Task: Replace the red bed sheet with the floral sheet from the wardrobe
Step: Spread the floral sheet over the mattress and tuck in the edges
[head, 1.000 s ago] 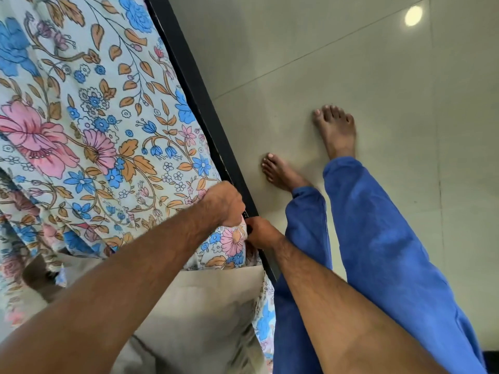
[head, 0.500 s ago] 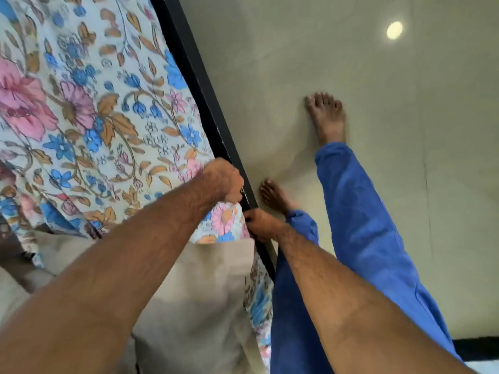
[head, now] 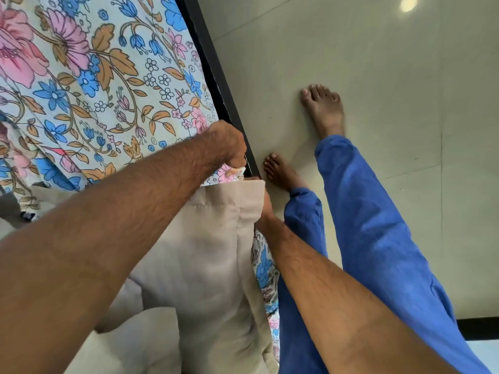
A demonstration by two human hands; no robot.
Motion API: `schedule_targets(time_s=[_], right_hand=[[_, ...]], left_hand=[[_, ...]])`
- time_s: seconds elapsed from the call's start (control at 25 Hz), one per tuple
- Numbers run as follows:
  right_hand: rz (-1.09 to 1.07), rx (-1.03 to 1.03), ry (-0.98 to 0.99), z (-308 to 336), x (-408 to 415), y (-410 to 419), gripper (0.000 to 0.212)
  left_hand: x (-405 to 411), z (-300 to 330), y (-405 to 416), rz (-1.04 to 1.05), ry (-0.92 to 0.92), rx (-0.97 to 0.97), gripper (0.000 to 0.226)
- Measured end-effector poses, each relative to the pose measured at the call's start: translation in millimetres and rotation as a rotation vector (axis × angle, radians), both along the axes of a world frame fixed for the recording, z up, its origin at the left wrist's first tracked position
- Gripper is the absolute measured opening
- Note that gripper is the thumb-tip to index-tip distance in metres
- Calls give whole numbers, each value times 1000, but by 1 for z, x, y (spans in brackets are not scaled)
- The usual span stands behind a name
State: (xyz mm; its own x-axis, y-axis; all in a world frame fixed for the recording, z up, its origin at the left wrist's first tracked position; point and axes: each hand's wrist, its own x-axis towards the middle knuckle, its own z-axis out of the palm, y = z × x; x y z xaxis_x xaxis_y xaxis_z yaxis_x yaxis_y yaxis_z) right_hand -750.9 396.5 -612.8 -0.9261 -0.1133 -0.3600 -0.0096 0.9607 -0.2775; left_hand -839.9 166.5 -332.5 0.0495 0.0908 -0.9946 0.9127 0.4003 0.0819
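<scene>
Left hand grips the floral sheet at the bed's side edge; right hand has slipped behind the beige mattress, grip hidden — tucking underway.

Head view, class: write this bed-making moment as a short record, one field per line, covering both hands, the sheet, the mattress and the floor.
left hand: grips floral sheet edge at the bed frame
right hand: mostly hidden behind the beige mattress corner
sheet: spread over the bed
mattress: corner uncovered
floor: pale tiles, two bare feet
</scene>
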Motion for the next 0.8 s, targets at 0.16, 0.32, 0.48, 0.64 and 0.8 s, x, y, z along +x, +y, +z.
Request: schedule_targets(time_s=[0.16, 0.32, 0.48, 0.64, 0.8], right_hand=[[-42, -37, 18, 6, -2, -2, 29], [-54, -41, -76, 13, -3, 4, 31], [34, -18, -216, 31, -13, -3, 36], [-167, -147, -420, 105, -35, -13, 48], [-353, -765, -515, 269, -107, -193, 68]], left_hand=[[12, -14, -2, -115, 33, -74, 51], [18, -14, 3, -275, 30, -52, 50], [-22, 19, -9, -193, -17, 347, 40], [-79, 63, -38, 107, 547, 578, 45], [-80, 82, -84, 1304, 1067, 422, 102]])
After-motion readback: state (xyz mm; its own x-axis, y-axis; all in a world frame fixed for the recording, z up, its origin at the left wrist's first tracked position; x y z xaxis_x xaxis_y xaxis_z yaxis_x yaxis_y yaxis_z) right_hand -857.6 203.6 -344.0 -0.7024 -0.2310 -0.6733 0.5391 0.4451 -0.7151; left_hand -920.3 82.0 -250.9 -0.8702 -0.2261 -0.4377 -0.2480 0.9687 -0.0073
